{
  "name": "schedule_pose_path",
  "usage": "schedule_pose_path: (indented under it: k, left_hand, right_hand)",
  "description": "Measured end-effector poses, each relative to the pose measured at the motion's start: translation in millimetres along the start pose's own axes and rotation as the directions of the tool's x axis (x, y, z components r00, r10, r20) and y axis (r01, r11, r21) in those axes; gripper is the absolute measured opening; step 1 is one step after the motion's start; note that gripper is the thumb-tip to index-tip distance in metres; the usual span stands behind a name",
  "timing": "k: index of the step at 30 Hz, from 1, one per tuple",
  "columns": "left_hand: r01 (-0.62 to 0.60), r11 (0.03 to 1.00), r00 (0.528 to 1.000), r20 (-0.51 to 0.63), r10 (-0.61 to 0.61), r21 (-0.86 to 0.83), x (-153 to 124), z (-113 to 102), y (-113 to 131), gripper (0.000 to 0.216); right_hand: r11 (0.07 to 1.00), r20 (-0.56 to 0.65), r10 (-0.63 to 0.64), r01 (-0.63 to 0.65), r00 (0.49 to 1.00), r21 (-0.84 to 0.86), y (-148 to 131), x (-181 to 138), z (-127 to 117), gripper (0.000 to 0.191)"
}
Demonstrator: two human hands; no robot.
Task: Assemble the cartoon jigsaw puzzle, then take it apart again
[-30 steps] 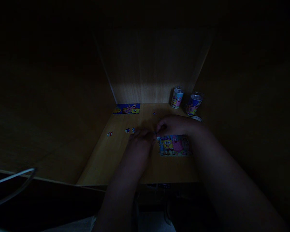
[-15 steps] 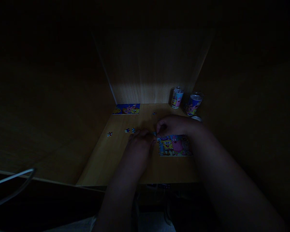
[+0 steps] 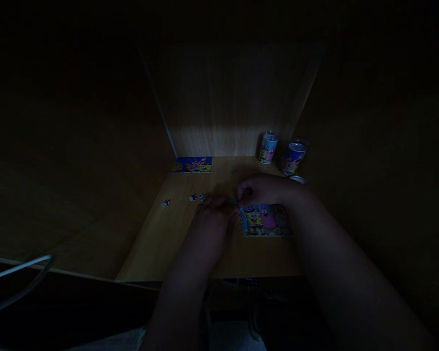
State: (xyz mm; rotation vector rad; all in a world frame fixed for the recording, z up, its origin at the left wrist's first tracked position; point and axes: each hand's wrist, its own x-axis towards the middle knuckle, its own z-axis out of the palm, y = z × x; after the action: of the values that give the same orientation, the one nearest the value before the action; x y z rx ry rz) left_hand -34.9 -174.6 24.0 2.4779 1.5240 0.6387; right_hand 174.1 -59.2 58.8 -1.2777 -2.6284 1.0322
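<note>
A partly joined jigsaw puzzle, with yellow and pink cartoon figures, lies flat on the table. At its upper left corner is a small light-blue puzzle piece, between the fingertips of both hands. My right hand reaches over the puzzle's top edge, thumb and finger pinched at that piece. My left hand rests left of the puzzle, its fingers bent beside the piece and its thumb apart from them. Dim light and the fingers hide part of the piece. Close by my left fingers are two loose puzzle pieces.
Another loose piece lies farther left, and one toward the back. A blue cartoon picture is at the back left. Two cartoon-printed canisters stand back right, with a round lid near my right wrist. Panels surround the wooden table.
My left thumb has drawn slightly away from its fingers and the puzzle corner. My right hand stays almost in place.
</note>
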Motion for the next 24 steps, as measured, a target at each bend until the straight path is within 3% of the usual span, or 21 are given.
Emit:
schedule_pose_path:
  k: [14, 17, 19, 21, 24]
  left_hand:
    - [0.007, 0.999, 0.999, -0.035, -0.006, 0.036, -0.8, 1.7, -2.5, 0.023]
    - [0.152, 0.973, 0.984, -0.117, -0.133, 0.174, -3.2, -5.6, -8.8, 0.032]
    - [0.341, 0.895, 0.934, -0.214, -0.287, 0.288, -6.5, -12.0, -17.8, 0.039]
    - [0.512, 0.789, 0.853, -0.306, -0.422, 0.340, -10.0, -17.0, -27.8, 0.041]
    - [0.580, 0.735, 0.814, -0.282, -0.508, 0.350, -12.5, -19.0, -36.5, 0.040]
  right_hand:
    - [1.000, 0.010, 0.009, -0.008, 1.000, -0.007, 3.0, -1.2, 1.1, 0.021]
    - [1.000, -0.007, 0.011, -0.011, 1.000, -0.020, 3.2, -1.3, 1.3, 0.019]
    - [0.999, -0.032, 0.015, -0.016, 0.999, -0.039, 3.7, -1.6, 0.5, 0.018]
    - [0.998, -0.063, 0.021, -0.024, 0.998, -0.059, 4.3, -1.8, -0.6, 0.018]
    - [0.996, -0.098, 0.024, -0.032, 0.995, -0.082, 4.7, -2.1, -1.4, 0.021]
